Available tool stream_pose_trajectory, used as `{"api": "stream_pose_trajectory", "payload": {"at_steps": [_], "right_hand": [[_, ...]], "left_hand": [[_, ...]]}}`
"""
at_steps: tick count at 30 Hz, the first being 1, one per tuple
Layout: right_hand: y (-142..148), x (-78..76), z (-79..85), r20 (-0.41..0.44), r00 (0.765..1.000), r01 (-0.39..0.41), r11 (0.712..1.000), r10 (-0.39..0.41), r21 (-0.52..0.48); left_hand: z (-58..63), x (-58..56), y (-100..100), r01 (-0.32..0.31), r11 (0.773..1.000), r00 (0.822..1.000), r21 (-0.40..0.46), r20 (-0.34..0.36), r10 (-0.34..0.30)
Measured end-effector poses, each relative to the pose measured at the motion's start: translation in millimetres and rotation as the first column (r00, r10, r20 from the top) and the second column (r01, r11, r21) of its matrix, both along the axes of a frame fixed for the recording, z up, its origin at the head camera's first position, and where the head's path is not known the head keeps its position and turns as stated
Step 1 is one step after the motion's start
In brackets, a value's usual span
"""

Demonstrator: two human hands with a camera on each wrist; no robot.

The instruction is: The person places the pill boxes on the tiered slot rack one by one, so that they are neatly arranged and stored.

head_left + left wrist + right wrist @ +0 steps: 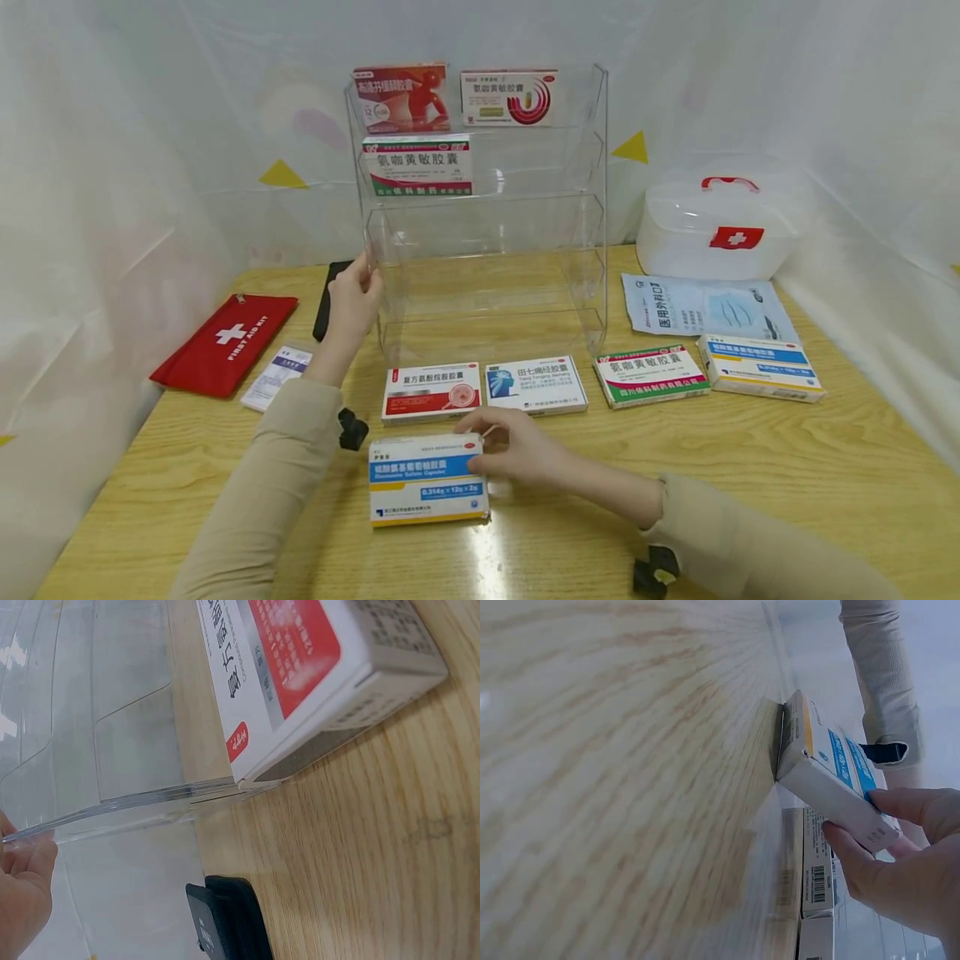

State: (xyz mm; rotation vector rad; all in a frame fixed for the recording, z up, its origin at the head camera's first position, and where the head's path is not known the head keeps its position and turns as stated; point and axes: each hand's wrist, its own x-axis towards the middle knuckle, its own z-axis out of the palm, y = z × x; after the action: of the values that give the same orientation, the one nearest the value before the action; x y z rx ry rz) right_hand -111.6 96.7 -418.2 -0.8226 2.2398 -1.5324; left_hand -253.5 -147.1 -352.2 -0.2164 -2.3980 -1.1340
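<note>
My right hand (525,450) pinches a blue-and-white medicine box (423,492) at its right side, thumb on the printed face. In the right wrist view that box (829,784) stands tilted, its lower edge close to the table. My left hand (352,298) grips the left side edge of a clear acrylic display rack (486,225), and the left wrist view shows its fingers around that edge. Between the rack and my right hand lie a red-and-white medicine box (431,392) and a white-and-blue medicine box (536,385).
Two medicine boxes stand in the rack's top tier and a green-and-red one (418,167) below. Another green-and-red box (651,375) and blue-and-white box (761,368) lie right, near a mask packet (705,307) and white first-aid case (716,229). A red pouch (225,346) lies left.
</note>
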Motion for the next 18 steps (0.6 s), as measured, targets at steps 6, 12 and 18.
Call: {"api": "stream_pose_trajectory", "payload": {"at_steps": [6,12,18], "right_hand": [[10.2,-0.3,2.3,0.009,0.999,0.043,0.994,-0.042,-0.105],[27.1,-1.8,8.5,-0.027,0.997,0.075,0.994,-0.077,-0.081],[47.6,-6.9,18.1,-0.004,0.995,0.101,0.993,-0.101,-0.058]], "left_hand": [[0.8,-0.1,0.3,-0.004,1.0,1.0,-0.005,-0.004,0.004],[1.0,0.3,0.1,0.002,1.0,1.0,-0.001,-0.007,-0.002],[0.1,0.5,-0.2,0.002,1.0,1.0,-0.002,-0.001,-0.002]]}}
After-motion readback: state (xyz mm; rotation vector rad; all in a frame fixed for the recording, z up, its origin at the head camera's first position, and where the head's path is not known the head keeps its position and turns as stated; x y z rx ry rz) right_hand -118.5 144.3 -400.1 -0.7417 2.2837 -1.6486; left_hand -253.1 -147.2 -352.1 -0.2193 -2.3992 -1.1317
